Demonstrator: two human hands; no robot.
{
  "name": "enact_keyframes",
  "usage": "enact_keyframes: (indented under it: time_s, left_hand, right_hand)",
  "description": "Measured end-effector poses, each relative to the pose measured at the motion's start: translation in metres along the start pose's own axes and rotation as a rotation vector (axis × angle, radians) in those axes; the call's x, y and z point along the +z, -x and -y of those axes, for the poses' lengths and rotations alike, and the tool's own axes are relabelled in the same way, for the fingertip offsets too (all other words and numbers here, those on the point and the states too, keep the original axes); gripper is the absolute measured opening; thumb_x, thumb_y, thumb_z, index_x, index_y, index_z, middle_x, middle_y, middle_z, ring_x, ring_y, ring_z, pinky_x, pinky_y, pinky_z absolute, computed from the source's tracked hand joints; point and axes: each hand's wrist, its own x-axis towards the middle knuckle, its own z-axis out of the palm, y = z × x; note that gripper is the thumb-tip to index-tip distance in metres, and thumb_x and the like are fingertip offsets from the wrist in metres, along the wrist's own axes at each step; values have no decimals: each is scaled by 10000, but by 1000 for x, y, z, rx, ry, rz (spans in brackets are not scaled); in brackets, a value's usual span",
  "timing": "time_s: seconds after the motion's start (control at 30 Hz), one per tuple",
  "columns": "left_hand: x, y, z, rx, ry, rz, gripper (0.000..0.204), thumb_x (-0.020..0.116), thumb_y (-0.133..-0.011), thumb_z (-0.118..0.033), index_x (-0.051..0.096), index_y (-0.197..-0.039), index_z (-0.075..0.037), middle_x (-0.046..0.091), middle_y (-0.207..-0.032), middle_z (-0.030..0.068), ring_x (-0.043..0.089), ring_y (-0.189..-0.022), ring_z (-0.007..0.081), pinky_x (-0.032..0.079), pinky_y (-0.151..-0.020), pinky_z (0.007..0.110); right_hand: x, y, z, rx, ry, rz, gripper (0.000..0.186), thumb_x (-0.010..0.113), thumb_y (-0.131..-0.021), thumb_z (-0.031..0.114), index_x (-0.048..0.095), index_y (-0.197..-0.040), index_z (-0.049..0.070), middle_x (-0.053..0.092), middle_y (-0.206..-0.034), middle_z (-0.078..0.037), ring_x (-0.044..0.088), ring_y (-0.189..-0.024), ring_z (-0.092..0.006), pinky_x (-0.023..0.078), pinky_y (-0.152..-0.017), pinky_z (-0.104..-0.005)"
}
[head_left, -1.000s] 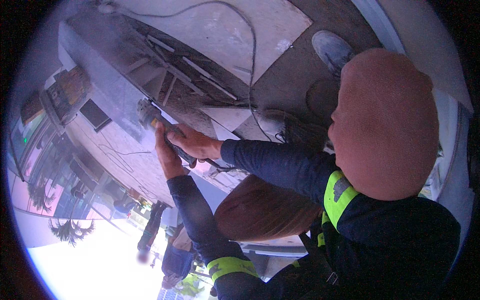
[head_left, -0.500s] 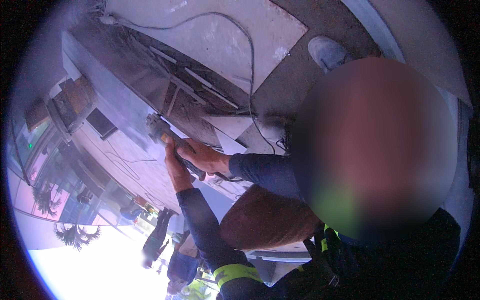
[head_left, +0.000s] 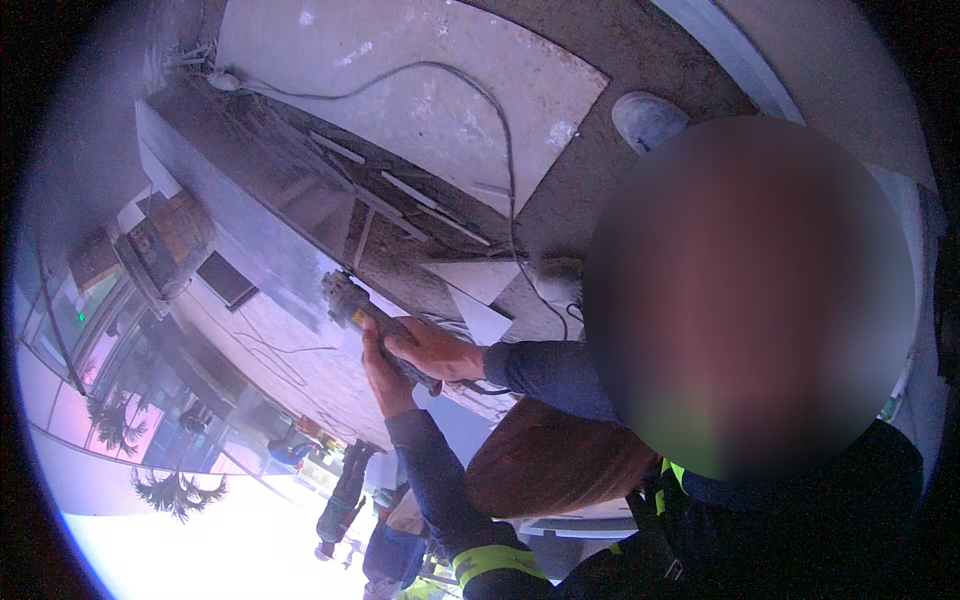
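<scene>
Both my hands are closed around a grey angle grinder (head_left: pixel 347 300) with a yellow mark on its body. My left hand (head_left: pixel 383 375) grips it from the lower side, just behind the head. My right hand (head_left: pixel 442 350) wraps over the body, farther back toward the handle end. The grinder's head lies at the edge of a long pale slab (head_left: pixel 235 215); whether its disc touches the slab I cannot tell. My sleeves are dark, and a bright yellow-green band circles the left one.
A dark cord (head_left: pixel 508 160) winds over a pale board (head_left: pixel 400 40). Narrow strips (head_left: pixel 435 208) and a triangular offcut (head_left: pixel 480 275) lie beside the slab. A dusty shoe (head_left: pixel 648 122) rests near the board. A person (head_left: pixel 345 490) shows in the background beyond the slab.
The whole view has shifted, so the surroundings sit lower in the picture. Slightly more than that shift, the grinder and both hands have moved right and down. Both hands keep their grip.
</scene>
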Motion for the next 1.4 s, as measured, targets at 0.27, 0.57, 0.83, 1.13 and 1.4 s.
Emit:
enact_keyframes:
  time_s: [0.27,0.57,0.83,1.13,1.4]
  left_hand:
    - [8,2,-1,46,-51,-42,641,618,-1080,-576,629,-1294,28,715,-1128,139,724,-1012,249,607,-860,429]
    - [3,-9,-5,4,4,-29,647,644,-1070,-560,641,-1285,50,723,-1123,146,730,-994,257,603,-883,416]
    - [-4,-26,-1,27,19,-31,668,627,-1080,-557,636,-1329,62,723,-1131,141,727,-1018,259,589,-915,405]
    - [5,-31,-11,81,-45,-83,644,622,-1081,-562,681,-1282,47,729,-1135,122,716,-1011,224,571,-912,379]
    - [-3,-48,-21,91,3,-63,614,615,-1094,-537,678,-1290,42,736,-1140,127,723,-1019,225,577,-914,388]
  right_hand:
    - [-4,9,13,93,-48,2,769,477,-1127,564,284,-1659,43,601,-1330,-244,764,-830,-268,622,-431,-335]
    - [-2,-6,10,37,-19,-27,769,497,-1110,619,380,-1634,70,658,-1336,-236,738,-778,-278,573,-489,-377]
    - [-6,-10,20,7,-16,-66,711,520,-1116,557,409,-1617,65,683,-1260,-204,673,-647,-214,503,-449,-370]
    - [-16,-23,32,68,-16,102,736,471,-1128,563,290,-1653,80,638,-1272,-230,715,-668,-217,573,-420,-335]
    - [-7,-48,30,-26,-48,-1,599,513,-1124,464,500,-1541,35,678,-940,-116,604,-498,-155,477,-342,-318]
